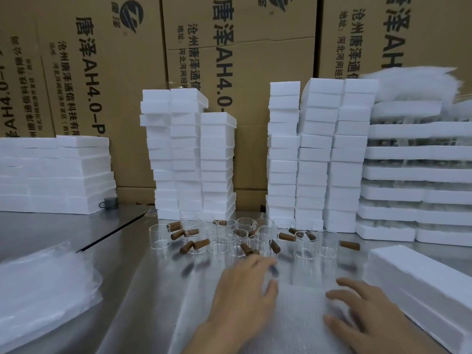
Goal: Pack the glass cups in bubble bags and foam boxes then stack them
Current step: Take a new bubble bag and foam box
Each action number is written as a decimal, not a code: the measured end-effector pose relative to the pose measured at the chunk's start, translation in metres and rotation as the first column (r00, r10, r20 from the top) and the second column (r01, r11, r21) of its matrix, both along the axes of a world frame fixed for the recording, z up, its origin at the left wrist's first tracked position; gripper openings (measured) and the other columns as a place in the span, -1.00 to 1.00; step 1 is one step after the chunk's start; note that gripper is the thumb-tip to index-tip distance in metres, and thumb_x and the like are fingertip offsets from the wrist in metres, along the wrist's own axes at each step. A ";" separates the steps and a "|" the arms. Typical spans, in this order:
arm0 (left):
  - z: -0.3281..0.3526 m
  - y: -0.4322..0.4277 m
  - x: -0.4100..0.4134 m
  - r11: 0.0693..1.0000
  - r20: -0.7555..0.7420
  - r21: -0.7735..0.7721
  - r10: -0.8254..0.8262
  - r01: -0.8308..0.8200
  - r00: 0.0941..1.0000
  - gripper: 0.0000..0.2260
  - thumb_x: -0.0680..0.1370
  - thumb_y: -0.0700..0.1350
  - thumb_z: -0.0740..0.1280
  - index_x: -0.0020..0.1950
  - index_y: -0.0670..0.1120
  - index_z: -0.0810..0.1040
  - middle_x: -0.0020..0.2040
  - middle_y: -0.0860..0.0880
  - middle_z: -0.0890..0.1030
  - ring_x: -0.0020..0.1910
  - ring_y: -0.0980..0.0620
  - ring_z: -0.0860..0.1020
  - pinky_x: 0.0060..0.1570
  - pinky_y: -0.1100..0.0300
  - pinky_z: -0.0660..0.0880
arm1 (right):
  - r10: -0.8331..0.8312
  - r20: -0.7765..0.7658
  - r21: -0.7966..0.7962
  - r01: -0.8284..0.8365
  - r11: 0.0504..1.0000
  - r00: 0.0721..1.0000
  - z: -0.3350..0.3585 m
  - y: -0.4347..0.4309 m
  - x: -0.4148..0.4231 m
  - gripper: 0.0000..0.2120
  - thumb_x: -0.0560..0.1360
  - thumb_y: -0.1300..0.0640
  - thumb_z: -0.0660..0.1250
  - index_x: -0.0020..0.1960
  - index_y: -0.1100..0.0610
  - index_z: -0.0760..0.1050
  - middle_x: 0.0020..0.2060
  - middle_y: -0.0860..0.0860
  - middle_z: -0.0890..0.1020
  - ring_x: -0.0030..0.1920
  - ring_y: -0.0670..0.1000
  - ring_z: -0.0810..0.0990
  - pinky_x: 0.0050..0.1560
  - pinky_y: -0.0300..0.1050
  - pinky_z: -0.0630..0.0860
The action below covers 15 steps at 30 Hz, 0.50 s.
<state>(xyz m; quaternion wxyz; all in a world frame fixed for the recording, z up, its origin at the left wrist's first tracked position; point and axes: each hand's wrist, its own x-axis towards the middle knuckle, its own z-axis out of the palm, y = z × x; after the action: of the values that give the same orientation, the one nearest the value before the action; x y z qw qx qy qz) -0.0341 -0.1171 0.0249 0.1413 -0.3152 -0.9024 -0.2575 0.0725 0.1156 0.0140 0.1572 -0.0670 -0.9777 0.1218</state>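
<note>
While I watch through the head camera, both hands sit low over the near edge of the steel counter (132, 264). The left grip (245, 287) is released: its fingers are straight and slightly spread, palm down on the left part of a bubble bag (298, 312) that lies flat on the counter. Its fingertips reach the nearest of the glass cups (238, 242), though blur keeps me from telling whether they touch it. The right grip (362, 310) is also released, with fingers fanned and resting on the right part of the same bag.

The cups stand upright in a loose cluster just beyond the hands, in the middle of the counter. Each has a short brown handle (201, 244), and these point every which way. Just right of the right hand lies a long white foam box (421, 284), angled toward me.

Behind the cups rise two groups of stacked foam boxes (191, 154), one left of centre and one right of centre. Wider foam trays (419, 175) are piled at the far right, and flat foam slabs (56, 175) at the far left. A heap of clear bubble bags (43, 284) sits at my near left. Printed cardboard cartons (107, 72) wall off the back.
</note>
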 end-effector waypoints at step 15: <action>-0.024 0.037 0.017 0.904 0.196 -0.379 -0.131 0.198 0.972 -0.48 0.79 0.14 -0.04 0.76 0.17 -0.01 0.77 0.09 -0.12 0.74 0.06 -0.19 0.67 -0.10 -0.26 | 0.267 0.155 0.025 -0.274 0.961 0.951 -0.013 -0.021 -0.015 -0.30 0.64 -0.14 0.07 0.63 -0.09 -0.25 0.60 -0.29 -0.10 0.62 -0.27 -0.01 0.54 -0.43 -0.04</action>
<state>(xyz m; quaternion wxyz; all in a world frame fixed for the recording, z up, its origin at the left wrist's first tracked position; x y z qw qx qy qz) -0.0167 -0.0804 0.0008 -0.0231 -0.3900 -0.9144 -0.1061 0.0572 0.0946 0.0013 0.0668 0.0623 -0.9893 0.1140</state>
